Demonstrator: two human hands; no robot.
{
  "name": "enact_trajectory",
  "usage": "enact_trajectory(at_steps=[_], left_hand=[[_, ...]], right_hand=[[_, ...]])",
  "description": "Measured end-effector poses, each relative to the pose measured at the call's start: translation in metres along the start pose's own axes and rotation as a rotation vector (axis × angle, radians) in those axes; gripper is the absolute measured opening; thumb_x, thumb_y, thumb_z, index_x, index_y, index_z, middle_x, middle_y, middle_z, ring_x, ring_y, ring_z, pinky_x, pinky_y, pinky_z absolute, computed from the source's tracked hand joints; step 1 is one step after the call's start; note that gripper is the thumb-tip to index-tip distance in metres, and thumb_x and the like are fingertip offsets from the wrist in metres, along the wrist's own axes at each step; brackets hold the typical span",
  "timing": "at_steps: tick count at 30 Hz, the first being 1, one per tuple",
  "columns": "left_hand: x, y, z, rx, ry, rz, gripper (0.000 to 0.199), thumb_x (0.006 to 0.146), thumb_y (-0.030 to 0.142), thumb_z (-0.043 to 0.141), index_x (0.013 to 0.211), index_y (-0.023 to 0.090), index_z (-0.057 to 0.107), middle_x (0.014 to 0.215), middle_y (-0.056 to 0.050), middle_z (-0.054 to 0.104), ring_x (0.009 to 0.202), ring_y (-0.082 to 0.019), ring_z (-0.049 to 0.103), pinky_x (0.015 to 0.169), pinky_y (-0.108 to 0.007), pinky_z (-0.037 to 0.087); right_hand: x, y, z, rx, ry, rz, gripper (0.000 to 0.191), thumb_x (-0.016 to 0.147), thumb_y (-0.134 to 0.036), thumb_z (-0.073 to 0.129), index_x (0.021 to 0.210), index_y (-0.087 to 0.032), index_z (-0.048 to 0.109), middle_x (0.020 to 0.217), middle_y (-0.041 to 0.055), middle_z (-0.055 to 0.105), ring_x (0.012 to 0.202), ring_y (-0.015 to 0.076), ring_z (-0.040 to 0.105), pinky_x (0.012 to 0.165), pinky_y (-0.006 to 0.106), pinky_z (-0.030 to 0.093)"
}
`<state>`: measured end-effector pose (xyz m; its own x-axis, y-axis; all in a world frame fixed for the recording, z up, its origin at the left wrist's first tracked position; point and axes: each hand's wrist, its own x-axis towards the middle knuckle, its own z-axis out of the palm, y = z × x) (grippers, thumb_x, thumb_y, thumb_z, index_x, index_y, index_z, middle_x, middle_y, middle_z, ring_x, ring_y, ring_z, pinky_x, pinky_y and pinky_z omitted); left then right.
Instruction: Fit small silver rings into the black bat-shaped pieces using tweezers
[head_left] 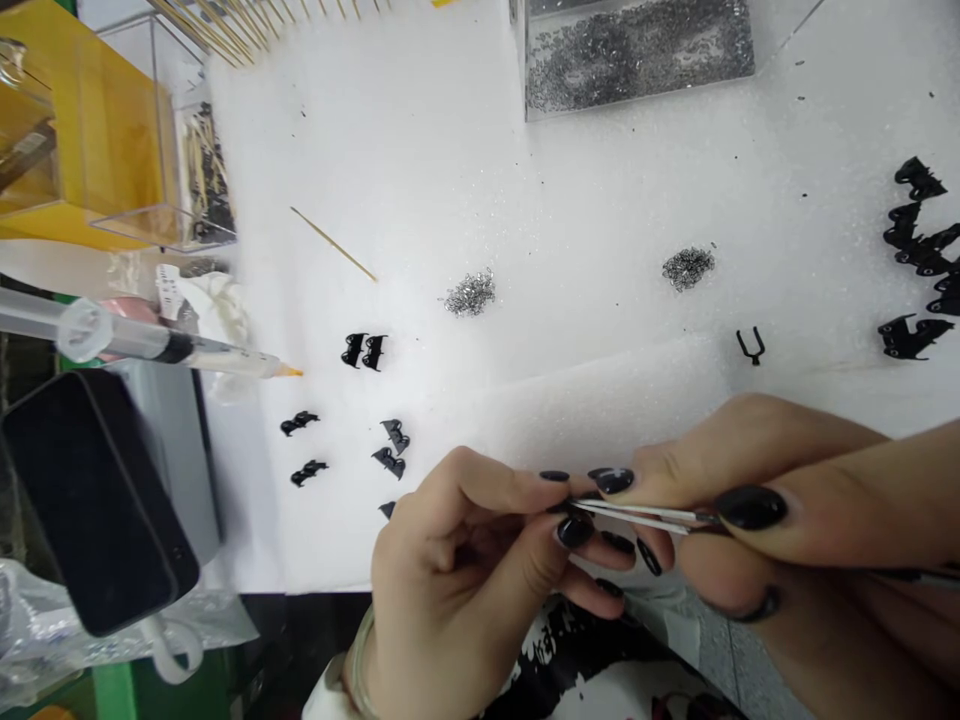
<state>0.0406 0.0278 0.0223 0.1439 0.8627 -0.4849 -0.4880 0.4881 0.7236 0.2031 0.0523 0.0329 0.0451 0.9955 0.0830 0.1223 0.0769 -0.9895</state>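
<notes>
My left hand (465, 570), with black nails, pinches a small black piece (568, 506) between thumb and index finger; the fingers hide most of it. Coming from the right, my right hand (795, 530) grips thin metal tweezers (645, 513), whose tips touch the black piece. Both hands are close together at the lower edge of the white foam sheet (600, 200). Left of them lie small black pieces in pairs, among them two side by side (364, 351). Two small heaps of shiny bits, a silvery one (470, 293) and a darker one (688, 268), are above the hands.
A clear tray of shiny bits (645, 55) stands at the top. More black pieces (919, 250) lie at far right, near a small fork-shaped part (751, 346). A thin stick (334, 243), a syringe (187, 350), a black phone-like device (97, 500) and a clear box (202, 180) are at left.
</notes>
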Motion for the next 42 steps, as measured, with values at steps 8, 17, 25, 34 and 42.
enact_trajectory(at_steps=[8, 17, 25, 34, 42], left_hand=[[-0.004, 0.005, 0.009, 0.015, 0.134, -0.125, 0.02, 0.091, 0.036, 0.094, 0.088, 0.027, 0.077, 0.088, 0.0, 0.087, 0.075, -0.023, 0.087, 0.061, -0.024, 0.075], [-0.005, 0.006, 0.015, -0.002, 0.138, -0.083, 0.011, 0.097, 0.028, 0.088, 0.091, 0.028, 0.079, 0.09, 0.005, 0.087, 0.078, -0.018, 0.087, 0.063, -0.02, 0.074], [-0.005, 0.006, 0.012, 0.085, 0.125, -0.092, 0.017, 0.096, 0.035, 0.089, 0.091, 0.026, 0.074, 0.09, 0.0, 0.087, 0.077, -0.024, 0.087, 0.062, -0.026, 0.076], [-0.004, 0.002, 0.003, 0.084, 0.077, -0.099, 0.013, 0.097, 0.033, 0.089, 0.093, 0.03, 0.077, 0.086, -0.002, 0.087, 0.077, -0.026, 0.087, 0.061, -0.028, 0.076], [-0.012, 0.004, 0.026, 0.141, 0.22, 0.051, 0.014, 0.102, 0.014, 0.078, 0.098, 0.028, 0.076, 0.088, 0.006, 0.086, 0.072, -0.013, 0.084, 0.064, -0.013, 0.07]], right_hand=[[0.009, 0.009, 0.002, 0.006, -0.016, 0.066, 0.05, 0.065, -0.05, 0.1, 0.109, -0.051, 0.077, 0.085, 0.0037, 0.078, 0.096, 0.0419, 0.081, 0.06, 0.05, 0.07], [0.015, 0.003, 0.001, 0.022, -0.024, 0.137, 0.051, 0.063, -0.052, 0.101, 0.107, -0.051, 0.075, 0.084, 0.0032, 0.078, 0.088, 0.0409, 0.081, 0.051, 0.048, 0.067], [0.0, -0.012, 0.002, 0.1, 0.095, -0.051, 0.038, 0.083, -0.023, 0.085, 0.114, -0.044, 0.077, 0.084, 0.003, 0.08, 0.051, 0.0225, 0.071, 0.037, 0.031, 0.061], [0.005, -0.013, -0.004, 0.101, 0.012, 0.063, 0.051, 0.077, -0.013, 0.083, 0.116, -0.045, 0.075, 0.079, 0.0004, 0.074, 0.066, 0.0287, 0.077, 0.047, 0.036, 0.064], [0.014, -0.02, -0.002, 0.066, 0.0, 0.189, 0.051, 0.064, -0.047, 0.102, 0.107, -0.046, 0.075, 0.085, 0.0033, 0.077, 0.089, 0.0403, 0.081, 0.054, 0.047, 0.067]])
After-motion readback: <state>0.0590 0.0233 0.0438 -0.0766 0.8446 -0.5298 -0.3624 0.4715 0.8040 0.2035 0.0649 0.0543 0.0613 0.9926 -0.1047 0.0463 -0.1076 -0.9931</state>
